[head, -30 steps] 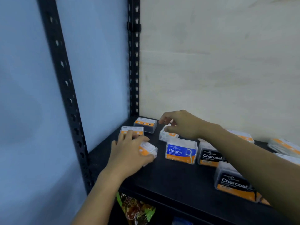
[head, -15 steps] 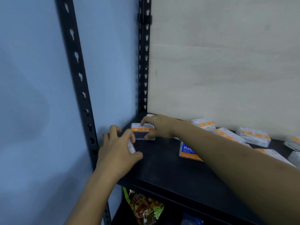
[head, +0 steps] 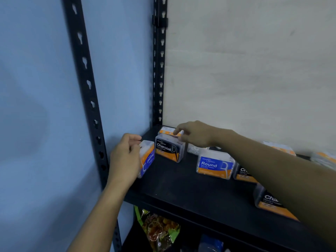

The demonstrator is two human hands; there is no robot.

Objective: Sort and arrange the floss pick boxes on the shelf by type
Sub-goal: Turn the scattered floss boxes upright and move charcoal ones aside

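Since the earlier frame, a Charcoal box (head: 170, 149) is now standing at the shelf's (head: 181, 186) back-left corner, and the left hand (head: 125, 160) is gripping a Round box (head: 147, 157) turned on end at its 3 o'clock. Right hand (head: 194, 134) is reaching over the Charcoal box, fingertips (head: 176, 132) touching an orange-topped box (head: 168, 130) lying behind it; its grip cannot be told. A second Round box (head: 214, 165) is standing at 3 o'clock of the Charcoal box, with more Charcoal boxes (head: 269, 202) beyond. A snack bag (head: 160, 231) is lying below.
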